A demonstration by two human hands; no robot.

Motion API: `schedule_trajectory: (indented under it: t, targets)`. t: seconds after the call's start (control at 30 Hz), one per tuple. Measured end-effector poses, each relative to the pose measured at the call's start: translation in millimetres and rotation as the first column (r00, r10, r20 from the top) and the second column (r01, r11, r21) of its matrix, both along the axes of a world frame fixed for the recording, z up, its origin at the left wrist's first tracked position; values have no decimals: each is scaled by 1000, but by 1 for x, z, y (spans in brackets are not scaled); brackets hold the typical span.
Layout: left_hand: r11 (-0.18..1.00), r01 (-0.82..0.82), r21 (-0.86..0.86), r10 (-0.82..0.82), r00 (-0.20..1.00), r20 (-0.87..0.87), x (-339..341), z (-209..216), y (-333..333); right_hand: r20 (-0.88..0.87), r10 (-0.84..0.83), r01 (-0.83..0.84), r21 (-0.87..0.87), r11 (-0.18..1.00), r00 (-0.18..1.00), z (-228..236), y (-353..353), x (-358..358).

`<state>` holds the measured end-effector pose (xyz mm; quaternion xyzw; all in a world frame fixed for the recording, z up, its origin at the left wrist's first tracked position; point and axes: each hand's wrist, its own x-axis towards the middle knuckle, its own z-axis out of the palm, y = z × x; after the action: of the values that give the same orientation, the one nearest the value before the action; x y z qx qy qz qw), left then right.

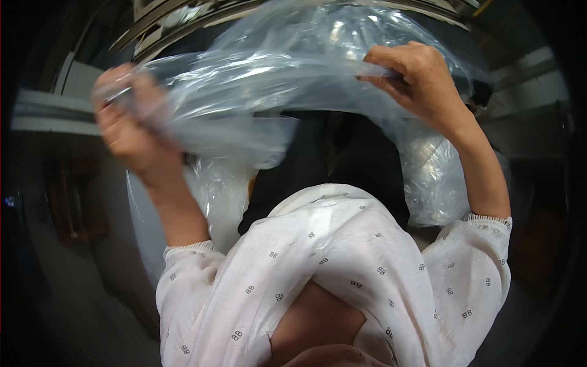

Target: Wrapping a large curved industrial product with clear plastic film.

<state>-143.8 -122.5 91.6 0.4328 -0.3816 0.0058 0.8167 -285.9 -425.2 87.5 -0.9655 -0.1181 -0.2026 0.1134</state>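
Note:
A large sheet of clear plastic film (263, 82) is stretched between my two hands, above my lap. My left hand (131, 116), smeared by motion, is closed round the gathered left end of the film. The fingers of my right hand (416, 76) pinch the film's right end. A loose flap of the film hangs below the stretched part, near my left hand. Beyond the hands, a shiny heap of clear plastic (361, 30) bulges up. Whether the film and the heap are one piece, I cannot tell.
More clear plastic (431, 177) lies beside my right leg, and another bundle (220, 189) beside my left. Long slats or stacked strips (177, 27) run along the far edge. A pale ledge (55, 113) stands at the left. A brown wooden frame (76, 196) sits lower left.

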Motion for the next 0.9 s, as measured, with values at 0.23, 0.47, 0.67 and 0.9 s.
schedule_trajectory:
  t: [0.23,0.47,0.67,0.9]
  targets:
    - [606,-769,204,754,637,163,135,2,128,-515,-217,188,-109,976,829,-82,-88,-136]
    - [258,-836,484,686,511,517,263,-122,153,-678,-729,392,-699,598,-98,-115,-209,-392]
    - [90,-865,493,650,426,629,367,-179,179,-707,-392,747,293,596,589,-83,-153,-264]
    - [3,-866,499,608,398,687,423,-180,221,-984,-109,308,-149,940,-144,-230,-83,-333]
